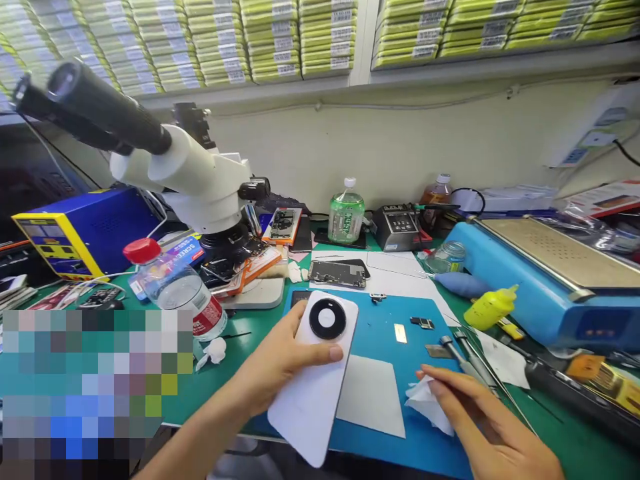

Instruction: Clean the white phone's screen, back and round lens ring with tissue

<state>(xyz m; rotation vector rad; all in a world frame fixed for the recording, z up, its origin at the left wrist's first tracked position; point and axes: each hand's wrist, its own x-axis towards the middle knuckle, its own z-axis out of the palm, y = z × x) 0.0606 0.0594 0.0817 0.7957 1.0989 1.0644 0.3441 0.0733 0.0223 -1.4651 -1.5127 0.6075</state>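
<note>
Phone (306,400); long axis slanted, lens end (327,319) away; left hand (286,347) clamping it; right hand (483,417) pinching tissue (427,405)

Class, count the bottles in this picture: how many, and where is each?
4: clear bottle left of the phone; green bottle near the wall; brown bottle right of it; yellow bottle by the blue machine. Some may be hidden.

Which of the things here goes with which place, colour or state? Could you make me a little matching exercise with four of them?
Things:
1. phone
2. microscope
3. tissue
4. clear bottle

Descriptions:
A. pinched by the right hand
B. topped with a red cap
C. held in the left hand
D. white body with black eyepieces

Right pairs: 1-C, 2-D, 3-A, 4-B
</note>
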